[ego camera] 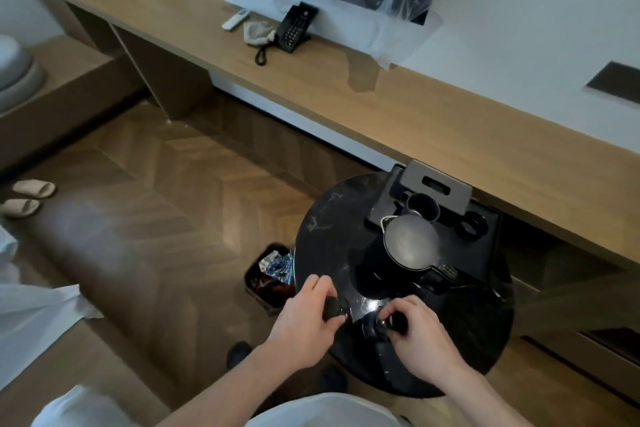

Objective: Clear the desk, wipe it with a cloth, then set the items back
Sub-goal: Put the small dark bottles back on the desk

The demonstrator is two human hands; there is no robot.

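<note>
- Your left hand (313,308), low in the frame left of centre, curled around a small dark object (333,309) I couldn't identify, at the near rim of the round black side table (318,218).
- Your right hand (414,326), just to the right, pinched another small dark object (382,324); the two hands sat near each other but apart.
- The kettle (410,246) stood upright on the black tray (485,218) just beyond both hands, spout toward upper left.
- The desk (398,104) ran as a long band from upper left to right edge, its length lying across your reach.
- The phone (294,28), cloth (256,33) and remote (235,18) remained on it, well up-left; your left hand was likely nearer.
</note>
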